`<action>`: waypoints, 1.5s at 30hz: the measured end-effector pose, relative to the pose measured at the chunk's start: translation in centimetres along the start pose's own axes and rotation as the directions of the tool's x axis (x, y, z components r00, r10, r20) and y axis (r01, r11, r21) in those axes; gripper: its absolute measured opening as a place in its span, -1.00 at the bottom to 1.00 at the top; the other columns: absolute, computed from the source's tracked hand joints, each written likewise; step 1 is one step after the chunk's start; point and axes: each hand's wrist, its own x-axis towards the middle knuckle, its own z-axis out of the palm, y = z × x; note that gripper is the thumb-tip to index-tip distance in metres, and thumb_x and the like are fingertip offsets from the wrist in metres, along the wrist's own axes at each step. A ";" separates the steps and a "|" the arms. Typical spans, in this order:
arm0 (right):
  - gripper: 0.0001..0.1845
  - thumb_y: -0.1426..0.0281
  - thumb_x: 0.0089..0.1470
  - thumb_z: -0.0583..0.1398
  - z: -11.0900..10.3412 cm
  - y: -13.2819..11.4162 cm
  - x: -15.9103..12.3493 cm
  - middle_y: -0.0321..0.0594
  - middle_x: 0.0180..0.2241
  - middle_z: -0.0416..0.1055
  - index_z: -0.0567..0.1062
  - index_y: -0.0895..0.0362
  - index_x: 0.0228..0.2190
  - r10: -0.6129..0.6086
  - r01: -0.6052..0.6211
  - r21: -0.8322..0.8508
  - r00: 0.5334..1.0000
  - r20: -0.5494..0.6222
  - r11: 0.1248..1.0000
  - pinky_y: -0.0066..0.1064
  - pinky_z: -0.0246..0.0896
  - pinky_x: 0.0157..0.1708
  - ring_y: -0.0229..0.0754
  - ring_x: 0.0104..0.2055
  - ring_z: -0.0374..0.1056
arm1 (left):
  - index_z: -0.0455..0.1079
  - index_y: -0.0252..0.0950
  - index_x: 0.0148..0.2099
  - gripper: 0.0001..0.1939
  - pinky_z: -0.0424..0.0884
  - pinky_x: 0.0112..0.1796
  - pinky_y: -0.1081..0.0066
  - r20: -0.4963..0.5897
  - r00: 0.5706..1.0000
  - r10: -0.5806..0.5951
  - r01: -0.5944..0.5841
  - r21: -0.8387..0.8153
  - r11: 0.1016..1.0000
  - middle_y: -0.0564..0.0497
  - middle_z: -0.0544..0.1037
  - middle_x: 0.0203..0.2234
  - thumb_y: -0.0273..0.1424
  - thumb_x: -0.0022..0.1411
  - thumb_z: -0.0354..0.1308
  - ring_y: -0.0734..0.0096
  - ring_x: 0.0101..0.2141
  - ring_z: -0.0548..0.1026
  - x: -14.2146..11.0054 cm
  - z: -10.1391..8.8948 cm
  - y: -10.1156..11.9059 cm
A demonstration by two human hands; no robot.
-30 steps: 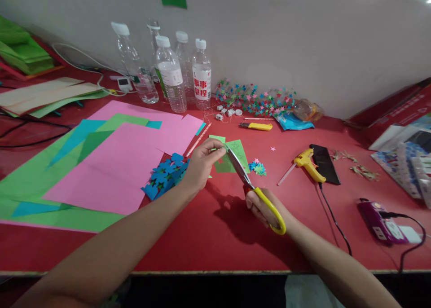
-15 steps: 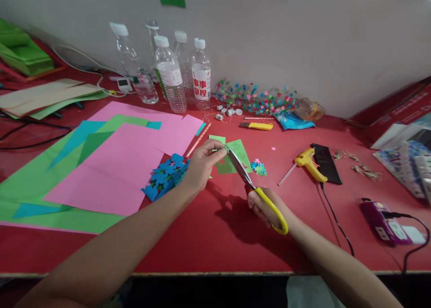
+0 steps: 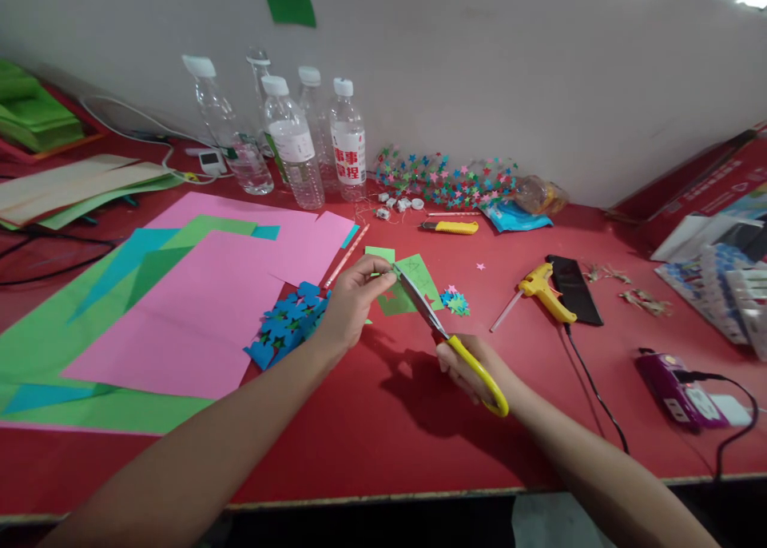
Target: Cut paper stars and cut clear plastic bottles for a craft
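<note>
My right hand grips yellow-handled scissors, whose blades point up and left. The blade tips meet a small green paper piece pinched between the thumb and fingers of my left hand; its shape is mostly hidden. Behind the blades lies a green paper sheet with star outlines and star-shaped cutouts. A small pile of paper stars sits to the right of it. Blue paper with star holes lies beside my left forearm.
Pink sheets and green sheets cover the left. Several plastic bottles stand by the wall, near a star-covered clear bottle. A yellow utility knife, glue gun, black phone and purple power adapter lie rightward.
The view has tilted and shifted slightly, so the table contents appear a little lower and to the left. Both hands keep their holds, with the scissors still at the green piece.
</note>
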 end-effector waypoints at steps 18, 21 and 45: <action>-0.52 0.10 0.04 0.19 -1.7 0.5 1.9 -0.41 -0.84 0.13 0.19 0.06 -0.72 -0.208 0.241 0.082 0.935 -0.286 0.967 -0.46 0.10 -0.63 -0.36 -0.76 0.11 | 0.41 -0.29 -0.43 -0.75 0.31 -0.48 0.49 0.103 0.874 -0.475 0.486 -0.231 0.843 0.13 0.43 -0.59 -0.35 -0.18 0.39 0.55 -0.57 0.34 -1.6 1.8 0.7; -0.55 0.17 0.01 0.21 -1.4 0.7 2.0 -0.42 -0.86 0.14 0.20 0.06 -0.74 -0.169 0.203 0.146 0.962 -0.215 0.968 -0.46 0.06 -0.66 -0.36 -0.77 0.10 | 0.40 -0.30 -0.42 -0.73 0.33 -0.45 0.50 0.149 0.856 -0.495 0.516 -0.221 0.827 0.12 0.45 -0.55 -0.34 -0.15 0.40 0.55 -0.54 0.37 -2.5 2.6 0.4; -0.57 0.31 -0.12 0.23 -6.1 1.8 5.1 -0.52 -0.84 -0.02 0.03 0.03 -0.66 -0.068 0.537 0.679 0.806 -0.588 0.500 -0.48 -0.04 -0.78 -0.40 -0.81 -0.06 | 0.45 -0.32 -0.21 -0.77 0.31 -0.12 0.20 0.588 0.788 -0.180 -0.533 0.799 0.277 -0.13 0.43 -0.29 -0.43 0.29 -0.05 0.18 -0.20 0.40 2.2 5.6 -3.1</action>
